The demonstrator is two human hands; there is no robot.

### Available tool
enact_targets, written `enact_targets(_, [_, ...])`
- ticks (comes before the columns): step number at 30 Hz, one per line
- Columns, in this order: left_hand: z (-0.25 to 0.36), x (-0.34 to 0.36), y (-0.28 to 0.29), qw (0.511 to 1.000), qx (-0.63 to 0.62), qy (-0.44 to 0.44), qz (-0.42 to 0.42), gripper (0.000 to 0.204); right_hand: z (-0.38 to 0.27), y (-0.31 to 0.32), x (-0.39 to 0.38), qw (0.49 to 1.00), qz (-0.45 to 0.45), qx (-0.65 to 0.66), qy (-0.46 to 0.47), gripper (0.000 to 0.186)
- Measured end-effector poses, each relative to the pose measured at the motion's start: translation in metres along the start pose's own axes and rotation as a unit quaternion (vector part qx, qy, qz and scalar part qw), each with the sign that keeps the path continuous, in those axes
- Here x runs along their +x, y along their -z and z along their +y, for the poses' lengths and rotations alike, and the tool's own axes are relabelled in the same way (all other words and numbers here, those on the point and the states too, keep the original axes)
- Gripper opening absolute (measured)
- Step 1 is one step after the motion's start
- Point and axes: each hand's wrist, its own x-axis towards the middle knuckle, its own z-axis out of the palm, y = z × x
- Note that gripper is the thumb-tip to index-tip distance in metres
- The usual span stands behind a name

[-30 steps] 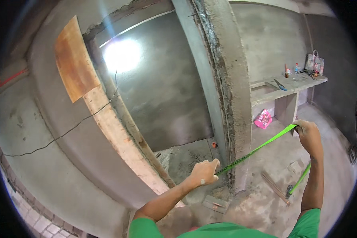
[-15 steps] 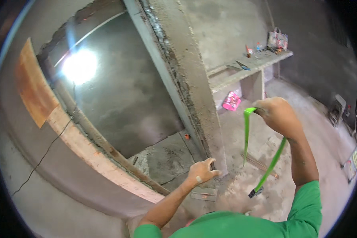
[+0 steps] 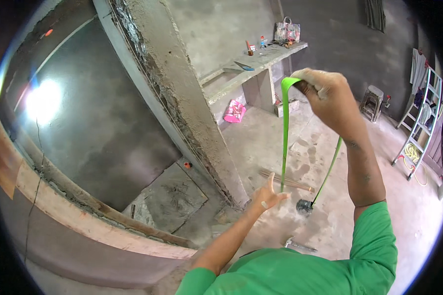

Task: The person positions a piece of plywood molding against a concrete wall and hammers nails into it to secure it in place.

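Note:
My right hand (image 3: 325,96), raised at the right, is closed on what looks like a tape measure, its bright green blade (image 3: 285,128) looped over the fingers. One length of blade hangs down toward my left hand; the other runs down behind my right forearm to the dark case (image 3: 304,207), which hangs low over the floor. My left hand (image 3: 269,196) is lower, with thumb and forefinger spread apart, beside the blade's lower end. Whether it touches the blade I cannot tell.
A rough plastered pillar (image 3: 182,88) and framed opening stand left. A concrete counter (image 3: 268,59) at the back carries a bag and small items; a pink packet (image 3: 235,111) lies below. Wooden strips (image 3: 290,182) and a hammer (image 3: 301,245) lie on the floor. A ladder (image 3: 423,123) and stool (image 3: 372,102) stand right.
My view has swung right, bringing the ladder fully in. My right hand has risen with the blade, and my left hand has come closer to the blade's hanging end.

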Motion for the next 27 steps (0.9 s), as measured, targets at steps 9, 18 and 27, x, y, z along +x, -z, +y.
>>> enact_targets(9, [-0.062, -0.023, 0.028, 0.984, 0.085, -0.042, 0.150, 0.035, 0.041, 0.012, 0.037, 0.983, -0.017, -0.185, -0.011, 0.019])
enact_targets(18, [-0.083, -0.078, 0.125, 0.980, -0.088, -0.089, -0.158, 0.039, -0.004, 0.007, 0.063, 0.983, -0.034, -0.178, 0.031, 0.017])
enact_targets(27, [-0.051, -0.032, 0.081, 0.852, -0.442, -0.019, -0.280, 0.066, -0.055, -0.025, 0.073, 0.975, -0.064, -0.166, 0.131, 0.014])
